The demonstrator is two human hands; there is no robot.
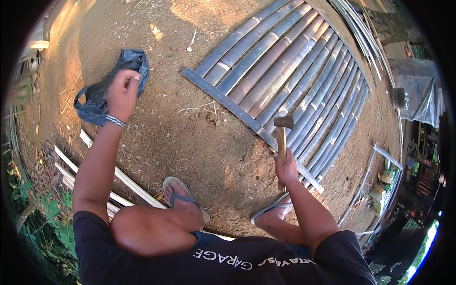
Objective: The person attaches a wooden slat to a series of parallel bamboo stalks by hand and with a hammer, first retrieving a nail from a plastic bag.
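My left hand (122,95) is raised in front of a black plastic bag (97,92) lying on the ground. Its fingers are curled into a pinch, and whatever they might hold is too small to make out. In my right hand (286,168) is a hammer (282,135), gripped around its wooden handle with the dark metal head pointing away from me. Just beyond that hand lies a panel of split bamboo slats (280,71). A crosswise strip (223,99) runs along its near edge, and the hammer head overlaps this edge in view.
Pale bamboo strips (128,183) lie at the left beside my leg. Long poles (363,35) rest beyond the panel. Grey plastic sheeting (418,90) and a metal-looking frame (365,175) stand at the right. My sandalled feet (183,197) are on bare dirt.
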